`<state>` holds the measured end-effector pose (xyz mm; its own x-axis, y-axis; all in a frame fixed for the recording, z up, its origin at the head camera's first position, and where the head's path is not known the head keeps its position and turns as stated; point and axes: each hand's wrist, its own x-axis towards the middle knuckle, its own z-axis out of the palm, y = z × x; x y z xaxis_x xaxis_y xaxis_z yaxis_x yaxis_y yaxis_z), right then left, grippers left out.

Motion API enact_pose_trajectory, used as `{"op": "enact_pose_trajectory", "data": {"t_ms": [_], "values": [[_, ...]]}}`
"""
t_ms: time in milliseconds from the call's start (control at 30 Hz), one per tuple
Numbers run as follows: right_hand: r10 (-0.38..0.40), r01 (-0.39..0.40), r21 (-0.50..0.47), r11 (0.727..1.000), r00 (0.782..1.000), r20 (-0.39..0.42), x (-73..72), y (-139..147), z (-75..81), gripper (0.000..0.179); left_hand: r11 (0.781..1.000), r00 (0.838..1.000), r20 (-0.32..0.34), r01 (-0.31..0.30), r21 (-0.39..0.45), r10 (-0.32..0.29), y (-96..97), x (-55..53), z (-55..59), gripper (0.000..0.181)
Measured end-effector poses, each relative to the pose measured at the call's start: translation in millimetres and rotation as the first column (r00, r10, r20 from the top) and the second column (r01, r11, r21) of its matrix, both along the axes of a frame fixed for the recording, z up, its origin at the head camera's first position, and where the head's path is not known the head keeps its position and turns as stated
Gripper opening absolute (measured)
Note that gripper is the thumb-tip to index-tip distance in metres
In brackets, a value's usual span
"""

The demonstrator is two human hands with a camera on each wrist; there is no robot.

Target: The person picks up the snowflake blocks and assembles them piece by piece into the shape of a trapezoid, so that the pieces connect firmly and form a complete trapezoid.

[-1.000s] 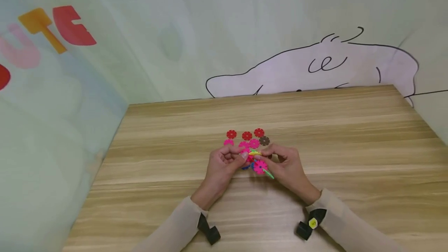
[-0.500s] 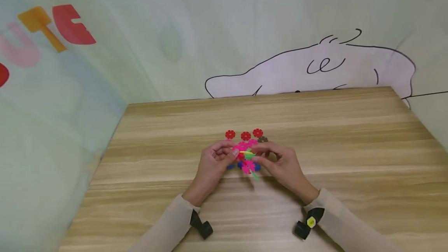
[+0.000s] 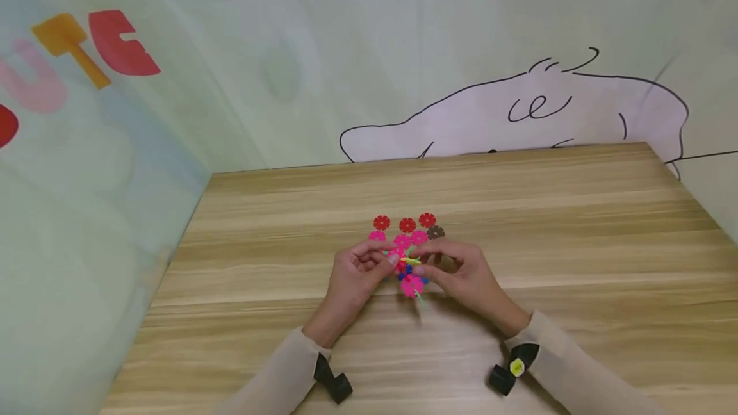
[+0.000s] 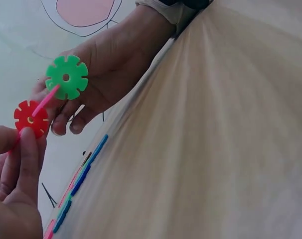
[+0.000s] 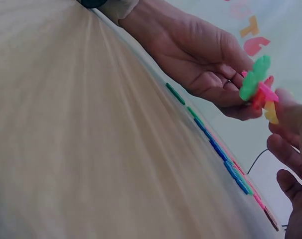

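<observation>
In the head view, my left hand and right hand meet above the table around a small assembly of notched plastic discs. Thumb and fingers of the left pinch a red disc, clear in the left wrist view. Slotted into it is a pink disc, whose other end carries a green disc. A yellow disc at the assembly's other end lies between the right thumb and forefinger, which pinch it. Fingers partly cover the joints, so how yellow and red connect is hidden.
Loose discs lie flat on the wooden table behind and below the hands: several red and pink ones, a brown disc, and blue ones partly covered. A printed cloth backdrop stands along the table's rear and left.
The assembly has shifted a little left and swung, its pink and green end now hanging lower toward the person. Both hands keep close together; the left moved slightly left.
</observation>
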<state>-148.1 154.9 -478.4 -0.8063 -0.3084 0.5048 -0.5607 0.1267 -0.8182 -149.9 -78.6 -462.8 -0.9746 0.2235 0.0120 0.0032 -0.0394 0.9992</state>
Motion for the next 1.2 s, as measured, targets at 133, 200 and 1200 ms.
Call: {"op": "enact_pose_trajectory", "data": {"t_ms": [133, 200, 1200], "values": [[-0.025, 0.025, -0.001, 1.0, 0.995, -0.094, 2.4, -4.4, -1.7, 0.024, 0.999, 1.0, 0.0, -0.031, 0.009, 0.031, 6.0, 4.2, 0.2, 0.024], [-0.052, 0.052, -0.009, 0.999, 0.987, -0.15, 3.1, -6.5, -1.8, 0.022, 0.998, 0.999, -0.008, -0.052, 0.017, 0.052, 8.0, 5.9, 0.8, 0.024], [0.029, -0.026, -0.145, 0.989, 0.999, 0.022, 5.4, -4.4, 2.4, 0.007, 0.984, 0.977, -0.121, 0.175, -0.027, -0.177, 7.3, 12.2, -1.0, 0.023]]}}
